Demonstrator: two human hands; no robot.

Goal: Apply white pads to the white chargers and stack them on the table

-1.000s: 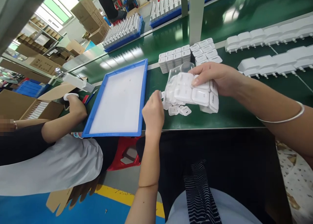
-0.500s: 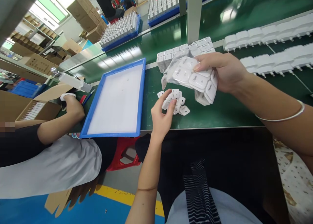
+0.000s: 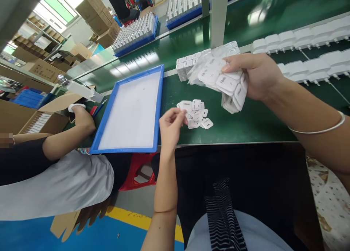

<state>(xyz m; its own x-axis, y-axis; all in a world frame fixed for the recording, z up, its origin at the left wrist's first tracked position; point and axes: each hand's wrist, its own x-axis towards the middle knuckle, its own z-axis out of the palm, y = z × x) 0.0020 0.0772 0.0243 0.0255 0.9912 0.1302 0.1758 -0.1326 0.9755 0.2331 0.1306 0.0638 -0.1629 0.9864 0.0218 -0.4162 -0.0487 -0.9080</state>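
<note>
My right hand [image 3: 261,76] grips a clear plastic bag [image 3: 198,66] full of white rounded plastic covers [image 3: 228,82] with printed lettering. It holds them above the green table. Lower down to the left, a small loose pile of white covers [image 3: 197,116] lies on the table, some showing a small slot. At the left edge of the pile is my left hand [image 3: 171,127], its thumb and fingers drawn together. Whatever is in that pinch is too blurred to name. One smeared white cover [image 3: 186,105] is right by the fingertips.
A blue-rimmed tray [image 3: 160,108] with a white base stands to the left. Behind the bag are stacked white pieces [image 3: 183,68]. Rows of white housings [image 3: 306,37] line the right. A co-worker's arm [image 3: 69,134] rests at the far left. A post [image 3: 218,17] rises behind.
My left hand has drawn left from over the pile, and its fingers have come together. The bag in my right hand has shifted slightly right and away from the pile.
</note>
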